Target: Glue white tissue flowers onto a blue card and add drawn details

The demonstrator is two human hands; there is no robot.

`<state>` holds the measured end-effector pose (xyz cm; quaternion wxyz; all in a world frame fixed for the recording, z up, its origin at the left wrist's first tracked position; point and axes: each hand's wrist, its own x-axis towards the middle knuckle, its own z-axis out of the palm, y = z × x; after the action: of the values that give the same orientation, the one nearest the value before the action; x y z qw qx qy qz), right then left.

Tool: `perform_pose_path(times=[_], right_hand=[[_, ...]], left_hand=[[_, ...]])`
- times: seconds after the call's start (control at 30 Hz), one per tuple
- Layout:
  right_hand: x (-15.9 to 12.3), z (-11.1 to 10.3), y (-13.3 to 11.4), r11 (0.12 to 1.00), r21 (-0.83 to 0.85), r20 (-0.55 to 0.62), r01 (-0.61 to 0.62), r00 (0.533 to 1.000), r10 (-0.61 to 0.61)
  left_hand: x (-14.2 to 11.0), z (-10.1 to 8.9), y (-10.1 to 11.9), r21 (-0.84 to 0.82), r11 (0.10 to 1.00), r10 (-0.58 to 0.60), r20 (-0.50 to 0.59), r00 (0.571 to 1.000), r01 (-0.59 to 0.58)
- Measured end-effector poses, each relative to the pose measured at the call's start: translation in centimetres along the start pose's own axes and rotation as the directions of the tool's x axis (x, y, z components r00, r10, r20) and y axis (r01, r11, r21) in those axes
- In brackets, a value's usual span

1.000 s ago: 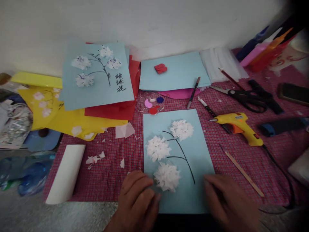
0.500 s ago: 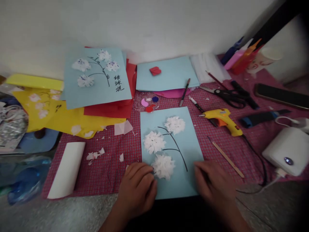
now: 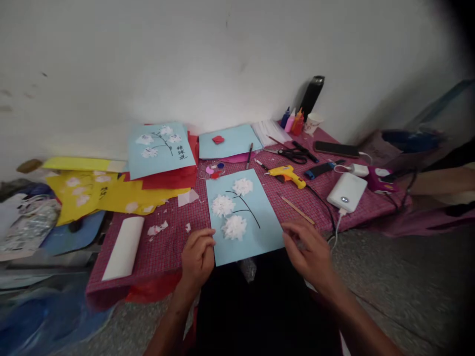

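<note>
In front of me is a light blue sheet of paper (image 3: 263, 237) with three white paper flowers (image 3: 234, 227) and dark painted stems (image 3: 248, 210). Its near edge reaches past the table edge, over my lap. My left hand (image 3: 199, 257) has its fingers curled at the sheet's left edge, closed on it. At the lower right corner, my right hand (image 3: 307, 247) has thumb and fingers about the sheet's edge, pinching it. A yellow glue gun (image 3: 285, 174) and a thin wooden stick (image 3: 297, 207) lie to the right of the sheet.
Behind left, a finished blue flower picture (image 3: 159, 151) rests on red and yellow papers (image 3: 122, 185). A folded white paper (image 3: 124, 247) lies left. Scissors (image 3: 291, 155), paint bottles (image 3: 293, 121), a phone (image 3: 336, 148) and a white power bank (image 3: 348, 192) are right. Another person's arm (image 3: 438, 183) shows far right.
The view has tilted up and drawn back, showing more wall and the right side. My right hand has come to the sheet's edge, and the sheet is turned slightly.
</note>
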<state>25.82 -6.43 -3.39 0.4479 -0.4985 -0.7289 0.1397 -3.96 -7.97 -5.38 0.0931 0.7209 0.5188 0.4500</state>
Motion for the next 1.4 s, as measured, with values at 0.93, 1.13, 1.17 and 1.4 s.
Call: perform_pose_path(times=[0.93, 1.13, 1.17, 1.4], right_hand=[[-18.3, 8.6, 1.0, 0.973, 0.019, 0.800, -0.230, 0.588, 0.123], [-16.0, 14.7, 1.9, 0.963, 0.018, 0.717, -0.270, 0.675, 0.176], [-15.4, 16.0, 2.0, 0.960, -0.005, 0.692, -0.278, 0.692, 0.204], [-12.3, 22.1, 1.1, 0.935, -0.189, 0.576, -0.299, 0.738, 0.352]], left_hand=[[-21.7, -1.4, -2.6, 0.380, 0.772, -0.631, 0.372, 0.681, 0.509], [-21.4, -0.7, -3.0, 0.365, 0.794, -0.601, 0.354, 0.717, 0.485], [-21.5, -0.1, -2.9, 0.364, 0.804, -0.588, 0.370, 0.719, 0.470], [-21.6, 2.4, -2.4, 0.408, 0.836, -0.534, 0.452, 0.714, 0.366]])
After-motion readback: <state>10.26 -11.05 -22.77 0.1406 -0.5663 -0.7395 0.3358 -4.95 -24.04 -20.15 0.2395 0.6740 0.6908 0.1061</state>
